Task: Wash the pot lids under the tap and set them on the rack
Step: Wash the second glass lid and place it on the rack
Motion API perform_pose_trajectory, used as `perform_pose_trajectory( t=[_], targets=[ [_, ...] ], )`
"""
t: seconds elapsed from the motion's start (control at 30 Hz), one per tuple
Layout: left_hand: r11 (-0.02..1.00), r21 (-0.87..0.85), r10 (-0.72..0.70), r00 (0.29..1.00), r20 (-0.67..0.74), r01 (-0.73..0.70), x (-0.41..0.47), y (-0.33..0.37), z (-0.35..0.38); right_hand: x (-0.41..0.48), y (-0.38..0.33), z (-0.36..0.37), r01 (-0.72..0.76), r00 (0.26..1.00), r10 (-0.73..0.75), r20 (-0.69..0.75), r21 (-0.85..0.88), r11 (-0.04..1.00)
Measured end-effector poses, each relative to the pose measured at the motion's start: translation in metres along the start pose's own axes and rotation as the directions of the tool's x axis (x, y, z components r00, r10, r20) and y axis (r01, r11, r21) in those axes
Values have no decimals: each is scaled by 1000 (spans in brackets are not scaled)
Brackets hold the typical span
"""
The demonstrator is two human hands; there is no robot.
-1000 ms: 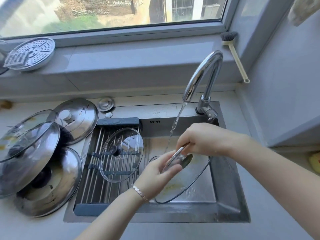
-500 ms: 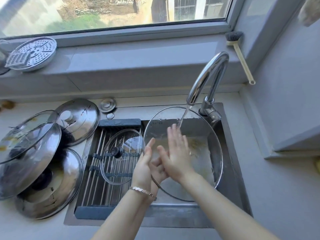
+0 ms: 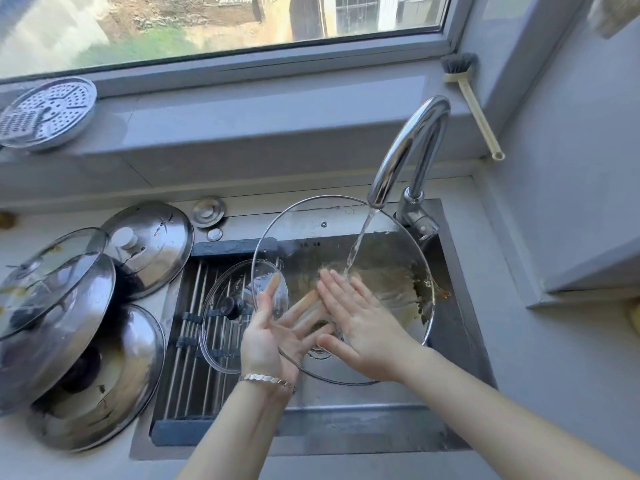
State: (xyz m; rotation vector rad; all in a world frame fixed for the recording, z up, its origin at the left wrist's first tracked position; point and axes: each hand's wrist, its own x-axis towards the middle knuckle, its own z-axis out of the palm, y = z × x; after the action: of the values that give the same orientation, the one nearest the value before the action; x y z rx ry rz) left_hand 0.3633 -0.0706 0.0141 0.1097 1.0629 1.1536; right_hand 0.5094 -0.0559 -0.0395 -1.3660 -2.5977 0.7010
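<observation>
One small lid [image 3: 239,327] is racked at nine o'clock while the big lid [image 3: 304,233] is rubbed with flat, outstretched fingers [image 3: 334,289]; four more lids [image 3: 69,306] are left on the bench [image 3: 526,358].

This is a home kitchen: a stainless-steel sink [image 3: 363,415] is sunk into a pale counter [image 3: 540,393] below a window [image 3: 221,22] that looks out on a yard and buildings. A chrome tap [image 3: 412,143] runs water into the sink, and a roll-up rack [image 3: 187,341] spans its left half. 4 pot lids [image 3: 149,247] lie piled on the counter, with a perforated steamer plate [image 3: 48,112] and a dish brush [image 3: 474,105] on the sill.
</observation>
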Motion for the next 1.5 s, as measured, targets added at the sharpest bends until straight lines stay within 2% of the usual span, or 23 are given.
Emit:
perform_pose_trajectory(
  t=[0.07,0.17,0.3,0.33,0.43,0.53,0.6,0.63,0.67,0.7,0.77,0.8,0.83,0.9,0.93,0.97,1.07,1.1,1.17,1.23,1.3,1.4,1.5],
  targets=[
    [1000,10,15,1000,-11,-15,0,1,-4,-10,11,1,20,999,-21,-26,-46,999],
    [1000,15,10,1000,-15,-9,-1,0,-4,-12,0,-2,-9,1000,9,-3,6,1000],
    [998,56,6,1000,-16,-6,-2,1,-1,2,-21,-4,121,992,-122,-9,-67,990],
    [997,77,11,1000,-19,-10,-3,-1,0,10,-18,-7,92,996,-93,-13,-50,994],
    [992,127,10,1000,-17,-8,-5,-10,3,37,0,-25,-144,988,143,-53,-20,989],
    [992,127,1,1000,-30,3,-9,-14,1,50,20,-39,-411,909,406,-97,-34,911],
    [993,118,-2,999,-41,7,-8,-16,-1,47,17,-38,-493,868,487,-103,-41,869],
    [993,118,-5,999,-43,10,-6,-18,-2,46,10,-35,-469,882,465,-83,-41,882],
    [994,109,-17,999,-47,22,-4,-20,-2,44,-1,-31,-382,924,380,-46,-29,924],
    [995,88,-41,998,-51,46,-2,-22,-2,43,-13,-25,-252,968,252,2,-15,968],
    [996,34,-81,996,-28,82,2,-27,-3,40,-24,-17,-47,996,49,75,-33,998],
    [996,22,-84,996,-29,85,3,-28,-5,41,-17,-19,-42,996,46,79,-52,998],
    [997,26,-76,996,-41,77,2,-27,-5,42,-6,-22,-109,991,114,68,-75,991],
    [996,52,-63,996,-70,67,0,-24,-6,39,14,-31,-340,939,343,12,-110,934],
    [996,60,-58,996,-75,62,0,-23,-7,37,18,-33,-404,914,406,2,-108,909],
    [996,65,-54,996,-75,59,0,-23,-6,36,17,-32,-386,921,389,16,-90,918],
    [997,68,-31,996,-87,37,0,-23,-1,31,0,-24,-129,987,135,81,-75,989],
    [997,72,-23,997,-79,29,1,-23,-1,30,2,-24,-125,990,130,48,-92,988],
    [996,90,-6,999,-45,10,2,-22,-3,34,17,-30,-316,948,310,-65,-111,942],
    [995,97,-1,999,-39,5,3,-21,-3,40,24,-37,-490,871,484,-83,-95,867],
    [995,97,-8,999,-45,13,4,-22,2,50,12,-35,-437,899,434,-60,-53,898],
    [997,75,-15,1000,-10,16,8,-25,10,62,-23,-28,-177,984,176,-38,-40,983],
    [999,36,9,1000,4,-10,13,-25,12,60,-36,-26,-46,999,44,-30,-82,996]
  ],
)
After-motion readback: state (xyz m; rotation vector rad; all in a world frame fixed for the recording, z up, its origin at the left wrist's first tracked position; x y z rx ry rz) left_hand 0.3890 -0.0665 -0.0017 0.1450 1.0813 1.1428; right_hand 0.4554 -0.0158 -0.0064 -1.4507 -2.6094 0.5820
